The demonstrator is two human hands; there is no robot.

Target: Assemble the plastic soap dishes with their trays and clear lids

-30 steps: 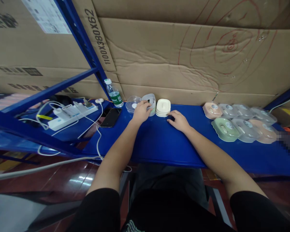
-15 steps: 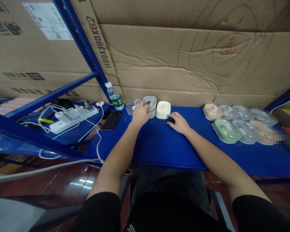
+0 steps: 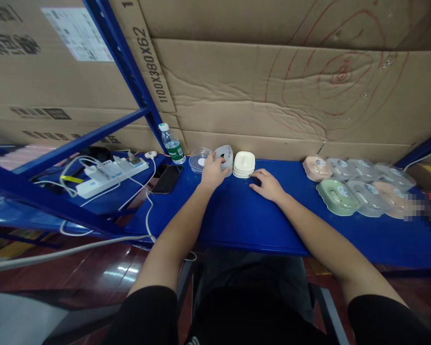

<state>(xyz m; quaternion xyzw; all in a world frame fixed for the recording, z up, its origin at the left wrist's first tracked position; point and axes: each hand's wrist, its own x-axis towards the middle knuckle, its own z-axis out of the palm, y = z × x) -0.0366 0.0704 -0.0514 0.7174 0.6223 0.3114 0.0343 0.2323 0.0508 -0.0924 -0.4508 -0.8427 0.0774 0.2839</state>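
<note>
My left hand (image 3: 214, 173) is at a translucent grey container (image 3: 227, 154), its thumb and fingers around the near left side. The container is tilted, and the hand covers part of it. Just left of the hand lies a clear round-cornered plastic lid or dish (image 3: 197, 162) with a white spot. A small stack of cream lidded boxes (image 3: 244, 164) stands to the right of the grey container. Beside that stack rests my right hand (image 3: 267, 186), fingers apart, its fingertips at the stack's lower right edge and nothing in its grasp.
Several lidded containers in green (image 3: 338, 195), grey (image 3: 367, 197) and pink (image 3: 316, 167) sit on the blue table (image 3: 251, 220) at right. A water bottle (image 3: 174, 146), a phone (image 3: 167, 179) and a power strip (image 3: 111, 177) with cables lie left. Cardboard (image 3: 219, 86) stands behind.
The grey container has tilted under my left hand, and the green piece beneath it no longer shows. My left-hand fingers have shifted over it. My right hand stays by the cream stack.
</note>
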